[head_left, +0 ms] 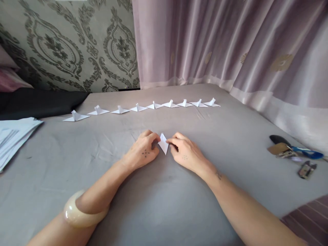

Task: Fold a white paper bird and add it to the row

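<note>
our grip is narrow on both sides: the left hand (146, 148) pinches the left edge of a small folded paper (163, 146), and the right hand (187, 152) has its fingertips at the right edge. beneath everything spreads a wide grey sheet (159, 205), with a pale purple curtain (184, 41) and a patterned wall (84, 44) beyond it. next in size come a black cloth (43, 99) and a stack of papers (17, 136) at our far left, then a pale bangle (82, 213) on our left forearm. further back, 9 white folded pieces (153, 106) run in a row across the sheet, well apart from our hands. to our right lies what looks like a bunch of keys (285, 153), with a small metal object (306, 169) near it that we cannot name.

smallest is our own paper, a kite between our 2 hands, in front of the row, its long point towards us and a split tip away. to crease it well, we judge, we should match the 2 sides, steady it with 1 hand, press outward from the middle with the other, and pinch lightly, since thin layers could slip.
</note>
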{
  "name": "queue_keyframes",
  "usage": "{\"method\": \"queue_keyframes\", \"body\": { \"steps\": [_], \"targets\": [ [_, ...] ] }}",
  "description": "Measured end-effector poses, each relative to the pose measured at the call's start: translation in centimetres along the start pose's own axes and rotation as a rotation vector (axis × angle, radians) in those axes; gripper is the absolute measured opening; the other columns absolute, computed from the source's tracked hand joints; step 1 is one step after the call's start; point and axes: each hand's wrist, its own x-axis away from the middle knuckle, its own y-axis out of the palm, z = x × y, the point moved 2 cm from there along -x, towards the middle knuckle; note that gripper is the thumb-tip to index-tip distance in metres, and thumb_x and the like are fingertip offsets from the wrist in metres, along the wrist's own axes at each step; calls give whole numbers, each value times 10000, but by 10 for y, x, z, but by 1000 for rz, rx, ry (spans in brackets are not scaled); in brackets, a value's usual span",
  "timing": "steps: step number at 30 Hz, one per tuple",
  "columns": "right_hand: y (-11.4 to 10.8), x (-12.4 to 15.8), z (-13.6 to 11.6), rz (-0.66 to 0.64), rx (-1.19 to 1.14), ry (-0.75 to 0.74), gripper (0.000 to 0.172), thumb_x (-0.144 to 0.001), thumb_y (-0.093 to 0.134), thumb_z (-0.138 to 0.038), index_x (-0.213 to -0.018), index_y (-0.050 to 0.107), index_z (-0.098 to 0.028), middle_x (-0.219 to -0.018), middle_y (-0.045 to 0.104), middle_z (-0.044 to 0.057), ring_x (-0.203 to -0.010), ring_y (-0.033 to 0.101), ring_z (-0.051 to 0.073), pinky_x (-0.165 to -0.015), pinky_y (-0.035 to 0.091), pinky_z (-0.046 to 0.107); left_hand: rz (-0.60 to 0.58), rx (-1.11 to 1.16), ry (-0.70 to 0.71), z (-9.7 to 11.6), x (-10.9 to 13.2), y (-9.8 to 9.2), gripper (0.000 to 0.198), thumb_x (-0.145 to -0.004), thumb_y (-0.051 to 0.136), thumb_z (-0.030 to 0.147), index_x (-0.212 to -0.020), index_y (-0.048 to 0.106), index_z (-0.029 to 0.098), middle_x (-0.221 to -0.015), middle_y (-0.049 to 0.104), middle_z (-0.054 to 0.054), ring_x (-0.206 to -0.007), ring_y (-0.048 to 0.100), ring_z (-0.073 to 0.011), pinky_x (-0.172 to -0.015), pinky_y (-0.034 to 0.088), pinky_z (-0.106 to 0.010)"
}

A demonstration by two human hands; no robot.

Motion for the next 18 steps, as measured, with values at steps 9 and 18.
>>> {"method": "queue_keyframes", "body": {
  "steps": [9, 18],
  "targets": [
    [3, 1, -1, 10, 13, -17, 314, -917, 454, -181, -1136, 670, -244, -1060, 639, 44, -929, 621, 164, -721, 424, 270, 6, -284, 140, 10, 3, -2, 231, -850, 467, 135, -978, 650, 189, -1009, 618, -81, -980, 561, -252, -783, 521, -357],
    [0, -2, 1, -71, -68, 8, 266, -939, 460, -216, -1137, 638, -233, -1142, 623, 49, -957, 633, 168, -766, 450, 274, -67, -233, 202, 2, 1, -4, 214, -863, 473, 150, -1030, 605, 165, -1056, 593, -104, -1005, 551, -254, -787, 520, -360]
  ]
}}
